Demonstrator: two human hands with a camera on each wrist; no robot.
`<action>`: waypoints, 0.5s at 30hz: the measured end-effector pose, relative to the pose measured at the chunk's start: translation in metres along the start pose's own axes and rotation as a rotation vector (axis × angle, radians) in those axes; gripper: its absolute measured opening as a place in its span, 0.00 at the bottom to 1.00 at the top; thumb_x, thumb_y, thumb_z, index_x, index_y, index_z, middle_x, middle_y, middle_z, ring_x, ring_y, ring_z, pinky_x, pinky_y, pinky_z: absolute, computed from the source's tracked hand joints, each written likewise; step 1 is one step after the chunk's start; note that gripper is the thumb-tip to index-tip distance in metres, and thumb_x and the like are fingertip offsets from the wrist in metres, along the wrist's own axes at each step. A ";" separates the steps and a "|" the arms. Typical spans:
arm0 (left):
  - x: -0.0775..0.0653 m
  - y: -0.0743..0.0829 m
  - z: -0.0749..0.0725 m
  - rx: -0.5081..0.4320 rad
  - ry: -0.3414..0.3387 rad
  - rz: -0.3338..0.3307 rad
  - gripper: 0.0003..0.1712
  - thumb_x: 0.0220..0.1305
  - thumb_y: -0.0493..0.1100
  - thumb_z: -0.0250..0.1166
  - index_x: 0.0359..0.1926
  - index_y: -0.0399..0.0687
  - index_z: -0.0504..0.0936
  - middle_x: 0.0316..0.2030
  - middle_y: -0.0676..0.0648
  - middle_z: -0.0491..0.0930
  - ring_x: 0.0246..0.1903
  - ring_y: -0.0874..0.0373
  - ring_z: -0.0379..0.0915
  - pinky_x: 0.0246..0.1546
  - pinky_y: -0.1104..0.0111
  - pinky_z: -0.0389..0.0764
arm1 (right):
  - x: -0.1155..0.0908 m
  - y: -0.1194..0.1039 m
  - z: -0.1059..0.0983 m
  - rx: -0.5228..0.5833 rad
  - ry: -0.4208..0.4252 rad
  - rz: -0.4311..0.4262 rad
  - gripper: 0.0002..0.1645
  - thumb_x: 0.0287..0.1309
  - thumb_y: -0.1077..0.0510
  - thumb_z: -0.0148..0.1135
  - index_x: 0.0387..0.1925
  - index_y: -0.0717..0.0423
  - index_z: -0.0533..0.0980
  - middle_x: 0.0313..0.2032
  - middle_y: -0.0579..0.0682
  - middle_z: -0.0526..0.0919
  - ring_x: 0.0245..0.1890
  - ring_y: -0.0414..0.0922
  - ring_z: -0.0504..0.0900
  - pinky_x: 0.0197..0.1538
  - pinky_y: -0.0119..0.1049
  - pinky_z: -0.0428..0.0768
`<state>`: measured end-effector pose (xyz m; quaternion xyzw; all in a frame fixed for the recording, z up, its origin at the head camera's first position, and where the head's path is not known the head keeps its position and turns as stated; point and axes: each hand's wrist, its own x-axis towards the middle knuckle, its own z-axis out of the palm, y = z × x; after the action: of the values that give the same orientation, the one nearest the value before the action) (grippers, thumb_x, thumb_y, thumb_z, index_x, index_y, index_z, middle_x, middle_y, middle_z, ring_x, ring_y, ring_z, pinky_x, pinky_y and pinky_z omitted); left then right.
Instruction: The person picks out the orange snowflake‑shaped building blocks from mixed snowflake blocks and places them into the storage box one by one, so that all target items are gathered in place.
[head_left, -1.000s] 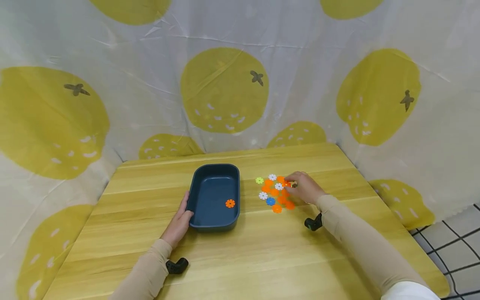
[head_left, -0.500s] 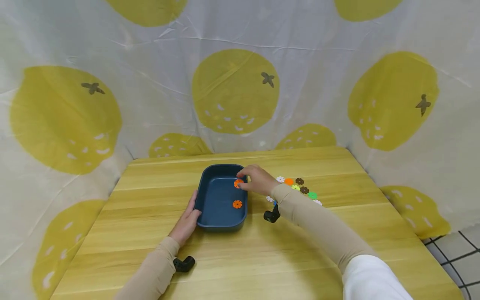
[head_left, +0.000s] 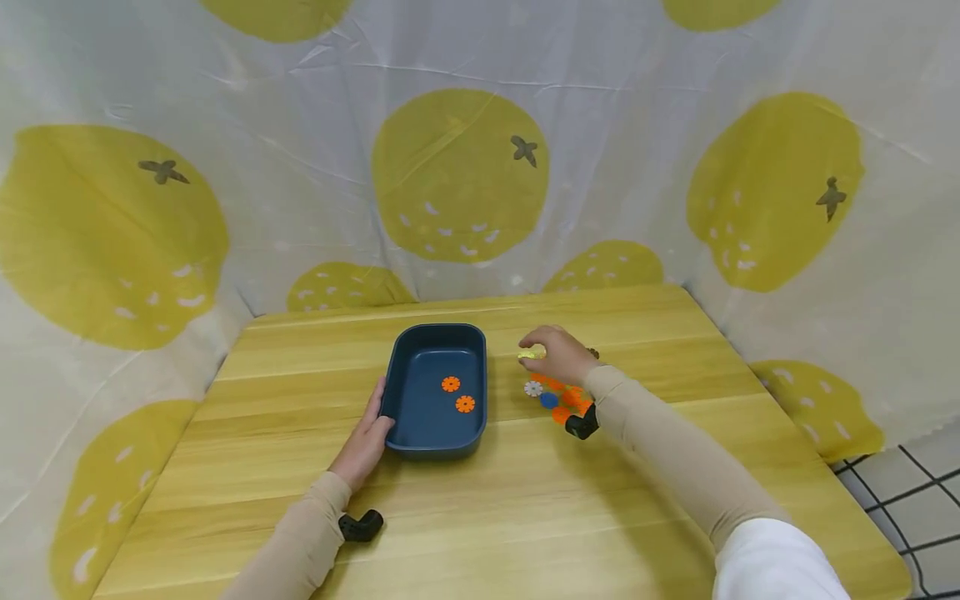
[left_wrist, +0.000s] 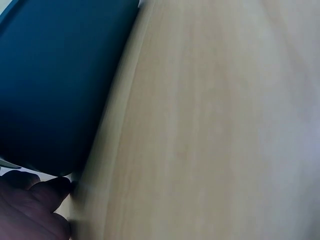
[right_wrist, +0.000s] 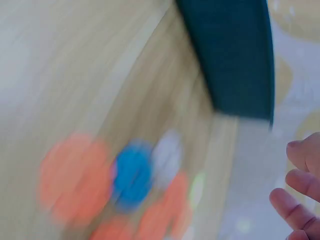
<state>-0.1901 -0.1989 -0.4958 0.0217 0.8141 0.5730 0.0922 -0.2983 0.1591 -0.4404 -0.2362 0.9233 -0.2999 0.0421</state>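
A dark blue tray (head_left: 420,425) stands on the table, and two orange flower-shaped plastic discs (head_left: 451,384) lie in it. My left hand (head_left: 362,450) grips the tray's left side, with the thumb at the rim. To the right of the tray, my right hand (head_left: 562,358) is above a loose group of discs, fingers apart and holding nothing that I can see. A yellow-green disc (head_left: 529,355) shows between its thumb and fingers. Close by lie a white disc (head_left: 533,388), a blue disc (right_wrist: 132,175) and several orange discs (right_wrist: 75,180); the hand and forearm hide others.
The wooden table (head_left: 480,525) ends at the back against a hanging cloth (head_left: 630,167) printed with yellow fruit. Dark wrist cameras (head_left: 362,526) sit on both forearms. Tiled floor (head_left: 922,492) shows past the table's right edge.
My right hand carried an orange disc from the group to the tray, let it go there and came back over the group. My left hand has kept its grip on the tray.
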 end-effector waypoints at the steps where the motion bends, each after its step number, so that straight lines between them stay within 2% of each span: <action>1: 0.000 0.000 0.000 0.001 0.001 -0.004 0.41 0.77 0.40 0.38 0.82 0.64 0.30 0.82 0.55 0.29 0.82 0.49 0.23 0.80 0.45 0.32 | -0.005 0.008 -0.003 0.006 0.006 0.022 0.25 0.67 0.50 0.64 0.61 0.58 0.79 0.62 0.54 0.80 0.67 0.57 0.72 0.69 0.55 0.73; 4: 0.000 0.000 0.000 0.001 0.004 -0.009 0.41 0.77 0.40 0.38 0.82 0.64 0.30 0.82 0.55 0.28 0.82 0.48 0.23 0.80 0.45 0.32 | -0.022 0.032 -0.012 0.022 0.017 0.093 0.25 0.68 0.51 0.63 0.61 0.59 0.78 0.62 0.57 0.79 0.67 0.60 0.70 0.69 0.58 0.72; 8: 0.000 0.000 0.000 0.005 0.007 -0.011 0.41 0.77 0.39 0.38 0.82 0.63 0.30 0.82 0.54 0.28 0.82 0.48 0.23 0.80 0.45 0.32 | -0.041 0.057 -0.018 0.013 0.014 0.153 0.24 0.69 0.52 0.62 0.61 0.60 0.78 0.62 0.58 0.79 0.63 0.59 0.74 0.65 0.56 0.76; 15: 0.001 0.003 0.001 0.012 0.000 -0.015 0.41 0.76 0.39 0.38 0.82 0.62 0.30 0.82 0.54 0.28 0.82 0.48 0.22 0.80 0.45 0.32 | -0.061 0.080 -0.013 0.001 0.007 0.136 0.19 0.66 0.56 0.65 0.55 0.61 0.81 0.56 0.61 0.83 0.53 0.55 0.82 0.58 0.52 0.81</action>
<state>-0.1910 -0.1966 -0.4935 0.0164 0.8175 0.5676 0.0962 -0.2802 0.2511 -0.4800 -0.1718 0.9372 -0.2978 0.0594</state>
